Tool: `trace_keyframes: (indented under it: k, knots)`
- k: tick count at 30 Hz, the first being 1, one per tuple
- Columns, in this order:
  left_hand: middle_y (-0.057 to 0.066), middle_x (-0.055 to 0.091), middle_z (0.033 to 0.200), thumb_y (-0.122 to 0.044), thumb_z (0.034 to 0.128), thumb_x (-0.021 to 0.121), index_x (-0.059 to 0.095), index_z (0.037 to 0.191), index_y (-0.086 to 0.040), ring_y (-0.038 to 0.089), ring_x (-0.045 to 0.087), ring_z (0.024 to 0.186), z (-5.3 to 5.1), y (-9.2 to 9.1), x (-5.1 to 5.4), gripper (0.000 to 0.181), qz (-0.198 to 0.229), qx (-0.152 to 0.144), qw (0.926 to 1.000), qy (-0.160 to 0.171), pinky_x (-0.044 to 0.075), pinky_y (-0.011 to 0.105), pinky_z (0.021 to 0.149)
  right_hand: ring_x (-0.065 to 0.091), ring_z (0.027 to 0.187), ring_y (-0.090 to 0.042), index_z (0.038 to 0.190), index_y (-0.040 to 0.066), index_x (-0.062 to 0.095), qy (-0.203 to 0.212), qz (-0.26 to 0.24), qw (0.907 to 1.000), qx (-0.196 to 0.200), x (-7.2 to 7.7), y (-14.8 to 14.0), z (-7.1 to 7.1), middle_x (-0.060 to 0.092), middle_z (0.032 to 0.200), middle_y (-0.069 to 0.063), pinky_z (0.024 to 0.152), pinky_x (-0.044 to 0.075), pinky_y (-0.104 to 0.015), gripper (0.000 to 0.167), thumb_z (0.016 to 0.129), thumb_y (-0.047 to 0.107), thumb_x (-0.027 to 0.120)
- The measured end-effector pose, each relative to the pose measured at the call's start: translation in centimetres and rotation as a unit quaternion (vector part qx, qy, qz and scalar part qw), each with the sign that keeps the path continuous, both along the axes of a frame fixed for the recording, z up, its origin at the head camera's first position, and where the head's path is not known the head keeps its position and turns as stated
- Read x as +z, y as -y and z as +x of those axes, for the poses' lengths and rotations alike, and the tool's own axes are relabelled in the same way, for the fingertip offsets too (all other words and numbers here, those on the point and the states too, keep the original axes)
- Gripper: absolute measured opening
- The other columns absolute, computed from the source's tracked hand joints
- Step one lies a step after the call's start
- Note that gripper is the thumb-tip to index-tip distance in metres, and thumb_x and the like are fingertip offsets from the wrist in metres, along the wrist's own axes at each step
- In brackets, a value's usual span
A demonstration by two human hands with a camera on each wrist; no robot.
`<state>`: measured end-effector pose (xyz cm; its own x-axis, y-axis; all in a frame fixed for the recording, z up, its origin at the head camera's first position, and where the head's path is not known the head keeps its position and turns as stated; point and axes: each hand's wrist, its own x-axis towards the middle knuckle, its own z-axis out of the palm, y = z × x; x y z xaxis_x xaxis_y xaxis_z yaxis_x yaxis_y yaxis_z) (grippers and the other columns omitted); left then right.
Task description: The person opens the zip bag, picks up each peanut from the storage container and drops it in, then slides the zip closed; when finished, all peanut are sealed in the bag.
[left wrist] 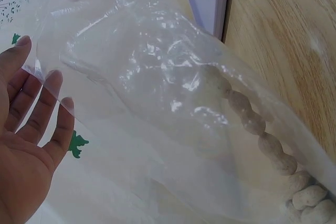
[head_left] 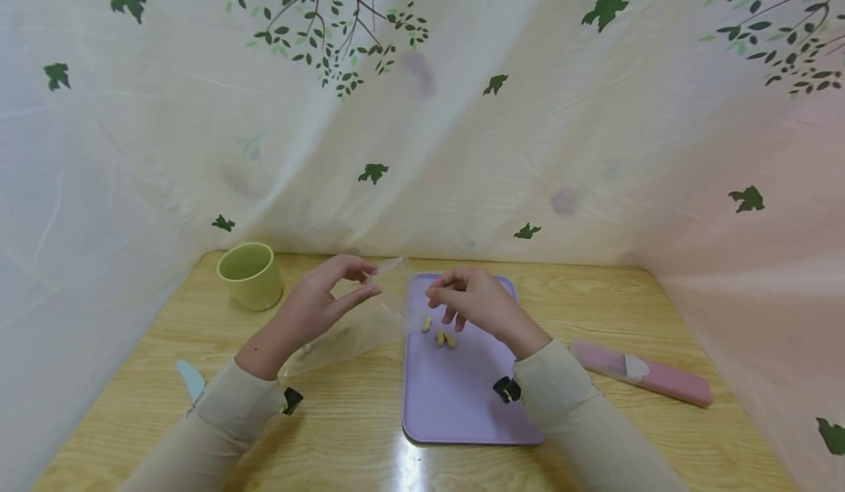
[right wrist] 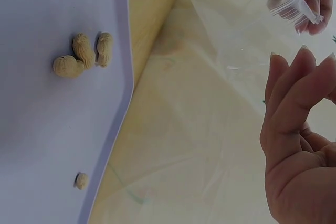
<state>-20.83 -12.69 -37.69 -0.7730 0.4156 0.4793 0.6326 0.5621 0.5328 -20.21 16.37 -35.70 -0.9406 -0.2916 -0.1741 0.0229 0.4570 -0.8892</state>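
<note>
My left hand (head_left: 330,298) pinches the mouth of a clear plastic bag (head_left: 370,323) between thumb and fingertips. Inside the bag, unshelled peanuts (left wrist: 257,121) lie toward its lower end, seen through the film in the left wrist view. Beside the bag's mouth, above the purple tray (head_left: 455,397), hangs my right hand (head_left: 475,301) with fingers loosely bent; nothing shows in its grasp. Several loose peanuts (right wrist: 105,50) lie on the tray, a small piece (right wrist: 81,180) apart from the others. The right thumb is mostly cut off in the right wrist view.
A green cup (head_left: 254,279) stands at the back left of the wooden table (head_left: 317,441). A light blue flat object (head_left: 190,378) lies by the left sleeve. Right of the tray is a long pink case (head_left: 667,382). A leaf-patterned curtain (head_left: 449,169) hangs behind.
</note>
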Motion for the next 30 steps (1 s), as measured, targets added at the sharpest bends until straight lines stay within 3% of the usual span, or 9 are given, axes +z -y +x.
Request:
trace_keyframes:
  k: [9, 16, 25, 30]
  knots:
    - [0.003, 0.077, 0.116, -0.022, 0.0968, 0.081, 0.07, 0.127, -0.014, 0.022, 0.074, 0.108, 0.0, 0.0, 0.1, 0.033, 0.0, -0.004, 0.9999, -0.014, 0.057, 0.028, 0.069, 0.067, 0.071, -0.021, 0.115, 0.012, 0.073, 0.001, -0.02, 0.998, -0.06, -0.2, -0.5, -0.4, 0.079, 0.106, -0.009, 0.063, 0.058, -0.032, 0.026, 0.107, 0.036, 0.065]
    - [0.004, 0.078, 0.115, -0.02, 0.0961, 0.082, 0.071, 0.126, -0.014, 0.022, 0.075, 0.108, 0.0, 0.0, 0.0, 0.033, 0.003, -0.009, 0.9997, -0.024, 0.059, 0.031, 0.069, 0.065, 0.068, -0.017, 0.117, 0.007, 0.073, 0.013, -0.033, 0.9949, -0.094, -1.7, -1.3, -1.8, 0.077, 0.103, -0.013, 0.063, 0.059, -0.032, 0.027, 0.109, 0.03, 0.064]
    - [0.003, 0.078, 0.115, -0.02, 0.096, 0.082, 0.071, 0.126, -0.014, 0.022, 0.075, 0.107, -0.1, 0.0, -0.1, 0.033, 0.003, -0.008, 0.9997, -0.022, 0.057, 0.027, 0.07, 0.068, 0.071, -0.014, 0.125, 0.002, 0.074, 0.038, 0.029, 0.9971, -0.06, -5.0, -1.8, -3.9, 0.078, 0.113, -0.017, 0.067, 0.061, -0.03, 0.031, 0.106, 0.026, 0.067]
    - [0.003, 0.078, 0.113, -0.019, 0.0955, 0.082, 0.071, 0.126, -0.014, 0.022, 0.075, 0.107, -0.1, 0.0, -0.2, 0.033, 0.007, -0.011, 0.9995, -0.029, 0.059, 0.029, 0.069, 0.069, 0.071, -0.014, 0.114, 0.006, 0.079, 0.036, 0.059, 0.9963, -0.051, -6.5, -0.9, -4.4, 0.08, 0.105, -0.011, 0.068, 0.06, -0.028, 0.021, 0.102, 0.022, 0.07]
